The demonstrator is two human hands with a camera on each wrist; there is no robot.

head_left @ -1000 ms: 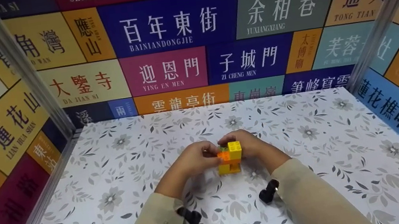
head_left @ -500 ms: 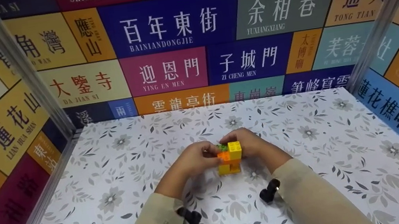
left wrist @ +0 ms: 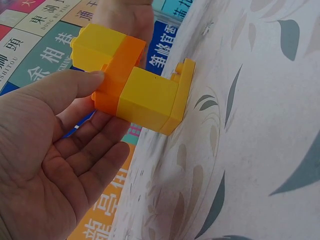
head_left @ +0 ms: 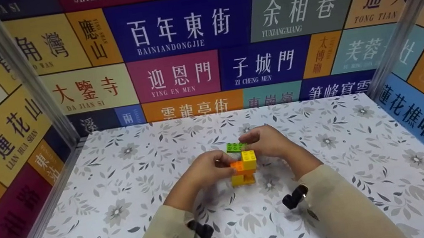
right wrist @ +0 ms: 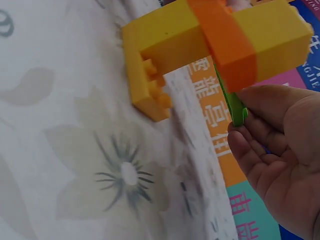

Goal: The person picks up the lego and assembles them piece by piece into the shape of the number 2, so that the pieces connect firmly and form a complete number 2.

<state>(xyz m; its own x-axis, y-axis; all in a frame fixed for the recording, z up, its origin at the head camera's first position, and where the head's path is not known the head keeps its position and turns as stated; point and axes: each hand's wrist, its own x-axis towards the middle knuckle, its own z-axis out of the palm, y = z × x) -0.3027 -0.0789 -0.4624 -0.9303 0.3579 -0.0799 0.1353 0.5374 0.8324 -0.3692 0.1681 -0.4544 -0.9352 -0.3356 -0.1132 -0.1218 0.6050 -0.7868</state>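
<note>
A small stack of toy building bricks stands on the patterned tabletop (head_left: 194, 222). At its base is a thin yellow plate (left wrist: 183, 95), with a yellow block (left wrist: 149, 97) at one end. An orange brick (left wrist: 120, 75) lies across that block, and a second yellow block (head_left: 249, 158) sits on top. My left hand (head_left: 207, 169) pinches the orange brick, thumb on its studded side. Behind the stack, my right hand (head_left: 268, 142) holds a green brick (head_left: 234, 147) by one end between thumb and fingers. In the right wrist view, the orange brick partly hides the green one.
Panels printed with large characters form the back wall (head_left: 189, 23) and the side walls. Clear edge strips (head_left: 403, 19) run down the corners. A black device (head_left: 201, 229) is on the left sleeve and another black device (head_left: 295, 197) on the right.
My right hand has moved away from behind the stack, back and to the right, bringing the green brick into fuller view. My left hand keeps its hold on the stack, which stays put.
</note>
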